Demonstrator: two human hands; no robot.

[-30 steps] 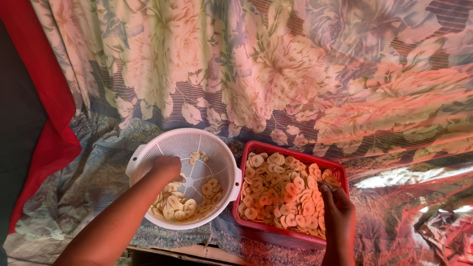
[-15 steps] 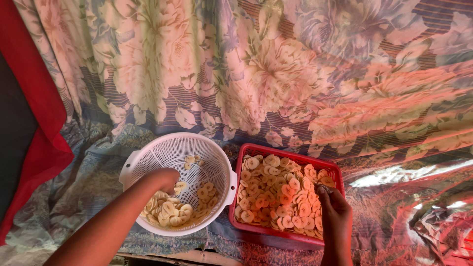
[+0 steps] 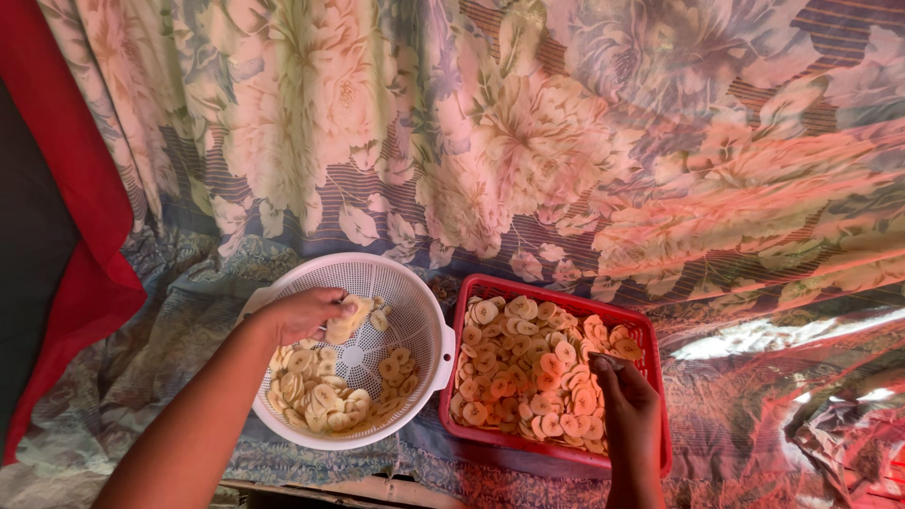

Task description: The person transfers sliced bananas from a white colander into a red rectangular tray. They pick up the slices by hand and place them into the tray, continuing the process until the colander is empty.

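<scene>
— What's in the left hand (image 3: 300, 314)?
— A pinch of pale round slices (image 3: 347, 318), held over the white colander (image 3: 415, 292), which holds more slices.
— And the right hand (image 3: 624, 396)?
— Fingers closed on something small at the red basket (image 3: 556, 294), full of orange-tinted slices (image 3: 528, 363). Both containers rest side by side on floral cloth (image 3: 528, 141).

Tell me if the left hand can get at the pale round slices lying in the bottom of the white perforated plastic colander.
Probably yes. The left hand is already inside the white perforated plastic colander, holding a few slices above the pile of pale round slices, with nothing lying between them.
</scene>
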